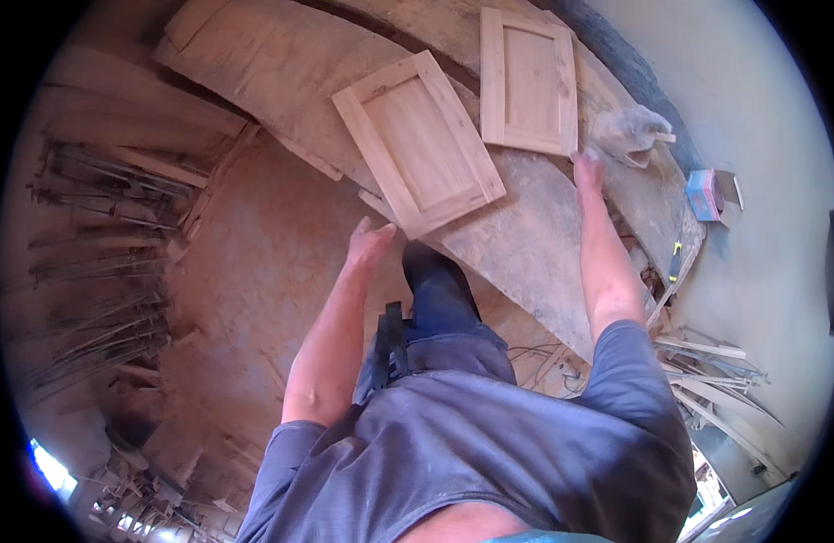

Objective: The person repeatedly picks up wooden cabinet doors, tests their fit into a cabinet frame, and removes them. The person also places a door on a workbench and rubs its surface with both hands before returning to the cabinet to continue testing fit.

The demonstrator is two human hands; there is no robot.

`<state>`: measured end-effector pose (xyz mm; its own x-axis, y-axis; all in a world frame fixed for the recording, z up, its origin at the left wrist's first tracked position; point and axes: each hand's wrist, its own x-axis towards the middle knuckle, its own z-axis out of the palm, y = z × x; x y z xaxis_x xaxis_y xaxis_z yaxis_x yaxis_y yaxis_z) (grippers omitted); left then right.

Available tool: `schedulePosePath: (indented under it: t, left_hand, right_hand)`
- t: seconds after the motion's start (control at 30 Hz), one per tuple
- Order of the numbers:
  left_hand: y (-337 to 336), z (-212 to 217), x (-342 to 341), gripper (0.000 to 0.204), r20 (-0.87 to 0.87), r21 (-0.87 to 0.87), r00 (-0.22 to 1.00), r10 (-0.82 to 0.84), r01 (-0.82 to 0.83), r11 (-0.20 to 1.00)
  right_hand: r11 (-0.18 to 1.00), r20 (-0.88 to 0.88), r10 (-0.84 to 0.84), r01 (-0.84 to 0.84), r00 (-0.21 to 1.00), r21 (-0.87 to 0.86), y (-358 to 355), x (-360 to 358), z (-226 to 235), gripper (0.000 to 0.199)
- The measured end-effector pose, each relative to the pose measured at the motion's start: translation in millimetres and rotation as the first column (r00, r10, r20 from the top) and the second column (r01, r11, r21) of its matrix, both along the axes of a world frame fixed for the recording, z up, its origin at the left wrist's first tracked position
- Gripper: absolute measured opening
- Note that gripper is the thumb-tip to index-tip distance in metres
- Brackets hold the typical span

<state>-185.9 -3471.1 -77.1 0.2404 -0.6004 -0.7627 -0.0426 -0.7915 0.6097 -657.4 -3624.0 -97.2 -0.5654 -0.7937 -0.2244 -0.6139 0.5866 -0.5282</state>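
Two pale wooden cabinet doors with raised frames and recessed panels lie on a dusty workbench (535, 213). The nearer cabinet door (421, 145) is tilted, one corner jutting past the bench's front edge. Just left of that corner is my left hand (372, 242), thumb and finger apart, holding nothing I can see. The farther cabinet door (530, 86) lies to the right, close to the wall. At its near right corner my right hand (589, 172) pinches the edge; some of its fingers are hidden.
A dusty whitish bag (632, 134) sits right of the farther door. Beyond it are a blue and pink box (705, 195) and a yellow-green handled tool (676, 261). Wood strips (716, 380) lean at the right. Several long bar clamps (109, 262) line the left.
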Motion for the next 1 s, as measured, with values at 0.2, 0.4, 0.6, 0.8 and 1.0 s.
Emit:
schedulePosePath:
  t: [0.2,0.4,0.6,0.8,1.0]
  left_hand:
    - [-34,-18,-22,0.039,-0.441,0.266,0.887,0.138,-0.018,0.964]
    - [-54,31,-21,0.035,-0.236,0.353,0.971,0.043,0.045,0.935]
    - [-126,109,83,0.035,-0.009,0.111,0.910,-0.414,0.412,0.904]
    - [-237,134,155,0.035,0.276,-0.241,0.636,-0.720,0.771,0.589]
    - [-297,127,163,0.046,0.561,-0.259,0.145,-0.815,0.966,-0.007]
  right_hand:
    - [0.969,0.126,-0.241,0.231,0.962,0.089,-48,-13,-23,0.034]
    - [0.961,0.551,-0.258,0.150,0.794,0.234,-42,-14,2,0.056]
    - [0.985,0.649,-0.155,0.164,0.745,0.047,-11,101,121,0.059]
    - [0.978,0.246,-0.205,0.191,0.947,0.080,21,307,205,0.037]
    - [0.906,0.225,-0.422,0.418,0.878,0.066,79,448,186,0.041]
